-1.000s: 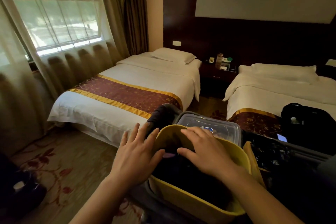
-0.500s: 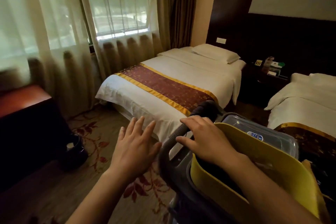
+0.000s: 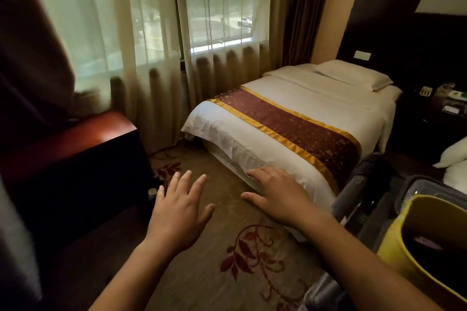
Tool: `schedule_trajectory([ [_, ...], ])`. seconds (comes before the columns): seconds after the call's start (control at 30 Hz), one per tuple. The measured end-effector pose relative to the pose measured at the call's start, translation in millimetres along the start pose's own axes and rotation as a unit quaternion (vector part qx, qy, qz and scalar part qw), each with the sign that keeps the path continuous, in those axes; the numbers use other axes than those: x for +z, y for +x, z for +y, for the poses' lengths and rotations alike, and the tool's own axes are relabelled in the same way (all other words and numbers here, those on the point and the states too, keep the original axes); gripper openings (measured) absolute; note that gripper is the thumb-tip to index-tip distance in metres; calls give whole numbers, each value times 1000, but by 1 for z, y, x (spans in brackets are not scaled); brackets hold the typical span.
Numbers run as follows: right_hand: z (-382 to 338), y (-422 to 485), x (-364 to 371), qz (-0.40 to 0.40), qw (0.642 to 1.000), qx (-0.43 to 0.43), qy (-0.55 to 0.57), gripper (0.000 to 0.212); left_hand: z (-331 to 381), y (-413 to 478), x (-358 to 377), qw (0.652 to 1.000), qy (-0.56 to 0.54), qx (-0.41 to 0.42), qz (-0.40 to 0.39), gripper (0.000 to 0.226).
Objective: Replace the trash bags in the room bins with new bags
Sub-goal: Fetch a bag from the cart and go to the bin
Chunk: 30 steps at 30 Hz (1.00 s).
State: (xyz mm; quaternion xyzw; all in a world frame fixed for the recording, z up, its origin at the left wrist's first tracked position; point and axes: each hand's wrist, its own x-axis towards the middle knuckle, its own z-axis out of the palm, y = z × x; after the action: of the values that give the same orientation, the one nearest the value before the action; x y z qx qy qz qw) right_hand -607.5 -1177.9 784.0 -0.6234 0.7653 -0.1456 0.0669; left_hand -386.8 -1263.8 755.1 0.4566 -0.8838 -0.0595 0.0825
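Half a second on, the right hand (image 3: 278, 197) has been lifted off the grey cart (image 3: 353, 199), whose top edge it had been touching, and the view has been swung leftward. The cart is now pushed to the lower right edge of the frame, and more of the red-topped cabinet (image 3: 75, 146) is seen at left.

Both hands are held out, palms down, above the patterned carpet (image 3: 227, 247) in the lower centre. The left hand (image 3: 177, 212) is shown with fingers straight and fanned apart, nothing held. The right hand is likewise spread flat and empty, and is seen against the near corner of the white bed (image 3: 290, 113); whether the sheet is touched cannot be told.

A yellow bin (image 3: 394, 230) is carried on the cart at lower right, cut off by the frame. Its inside is dark, with something purple lying in it; whether a bag lines it cannot be made out. A small dark object (image 3: 155, 185) is seen on the floor at the cabinet's corner, just past the left fingertips, too dim to be identified. Sheer curtains (image 3: 151, 45) are drawn across the window in the upper half.
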Motion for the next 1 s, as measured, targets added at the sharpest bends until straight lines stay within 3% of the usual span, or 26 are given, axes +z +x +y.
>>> schedule_trajectory([
  [0.4, -55, 139, 70, -63, 996, -58, 29, 67, -114, 52, 14, 993, -7, -114, -17, 72],
  [1.0, -73, 437, 186, -165, 974, -149, 39, 59, -270, 247, 84, 952, -7, -301, -53, 71],
])
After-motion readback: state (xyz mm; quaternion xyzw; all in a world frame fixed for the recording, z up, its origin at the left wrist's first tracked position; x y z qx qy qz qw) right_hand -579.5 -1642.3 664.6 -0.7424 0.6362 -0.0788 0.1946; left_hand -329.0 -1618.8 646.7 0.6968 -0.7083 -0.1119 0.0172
